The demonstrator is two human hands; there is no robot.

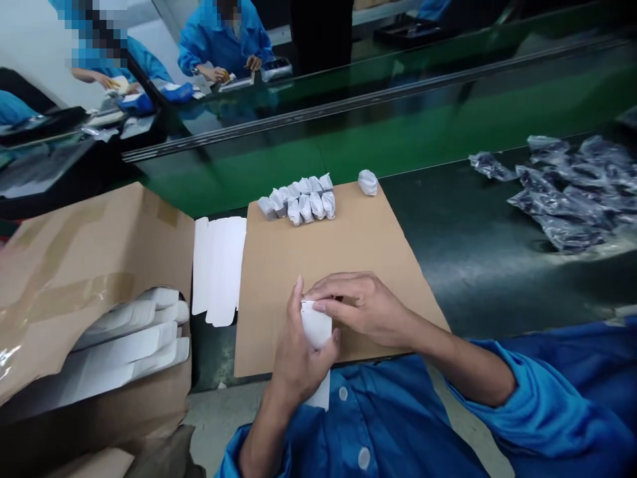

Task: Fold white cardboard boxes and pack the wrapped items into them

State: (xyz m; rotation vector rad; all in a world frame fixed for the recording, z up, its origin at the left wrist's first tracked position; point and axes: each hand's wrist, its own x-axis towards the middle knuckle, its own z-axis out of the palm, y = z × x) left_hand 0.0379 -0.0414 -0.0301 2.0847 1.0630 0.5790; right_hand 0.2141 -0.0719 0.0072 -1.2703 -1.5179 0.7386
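A narrow white paper box (317,326) stands tilted between my hands, over the near part of a brown cardboard sheet (358,245). My left hand (303,352) is wrapped round its sides, thumb on the right. At the box's upper end, the fingers and thumb of my right hand (365,307) pinch the end flap. Farther back on the sheet, several small items in whitish wrapping (304,199) lie grouped in rows. One more wrapped item (367,182) sits apart at the far right corner.
Flat white box blanks (219,269) lie left of the sheet. An open carton (94,265) holds more white blanks (144,345). Dark items in clear plastic bags (572,192) are piled right. Behind a green partition (348,133), people in blue work at another bench.
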